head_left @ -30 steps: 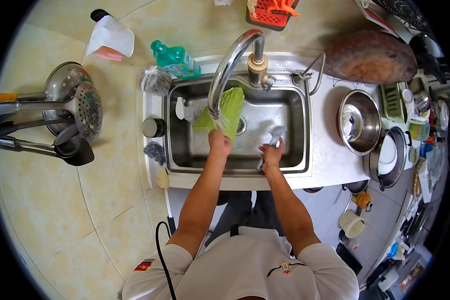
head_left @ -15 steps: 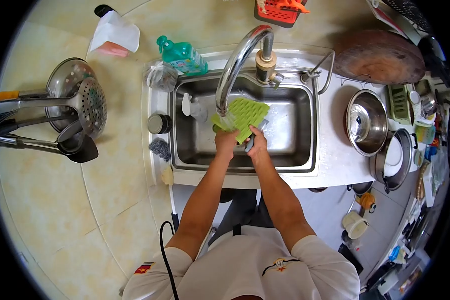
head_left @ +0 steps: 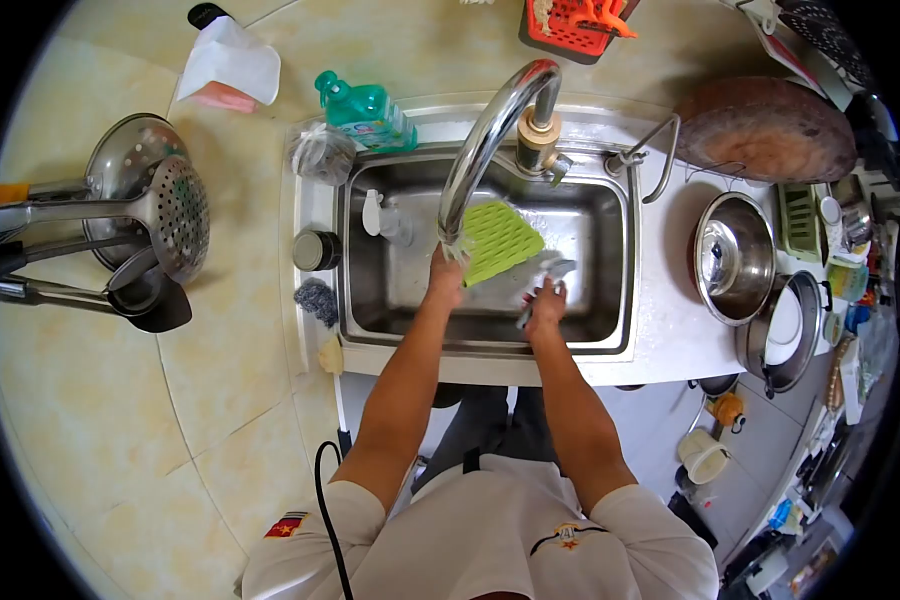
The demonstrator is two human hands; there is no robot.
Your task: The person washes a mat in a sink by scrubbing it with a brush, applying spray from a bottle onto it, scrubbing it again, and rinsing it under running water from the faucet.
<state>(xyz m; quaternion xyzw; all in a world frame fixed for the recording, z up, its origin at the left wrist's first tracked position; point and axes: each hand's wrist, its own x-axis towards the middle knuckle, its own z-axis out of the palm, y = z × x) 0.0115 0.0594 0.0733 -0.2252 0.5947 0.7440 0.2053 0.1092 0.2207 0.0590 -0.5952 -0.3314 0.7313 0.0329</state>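
A green textured mat (head_left: 503, 243) is held tilted inside the steel sink (head_left: 400, 313), below the curved faucet (head_left: 463, 150). My left hand (head_left: 447, 277) is closed on the mat's left edge, right under the spout, where water runs over it. To the right of the mat, my right hand (head_left: 546, 303) is wrapped around a grey brush-like tool (head_left: 558, 269) with a pale, blurred head. The tool is apart from the mat, and part of it is hidden by my fingers.
A clear spray bottle (head_left: 394, 221) stands in the sink's left side. Along the rim are a green pump bottle (head_left: 367, 115), a dark jar (head_left: 316, 250) and a steel wool pad (head_left: 317, 300). To the right sit a steel bowl (head_left: 734, 250) and a round wooden board (head_left: 767, 130).
My right hand has moved right with the grey tool, away from the mat. My left hand still grips the mat, which shows more of its surface. The view has shifted slightly.
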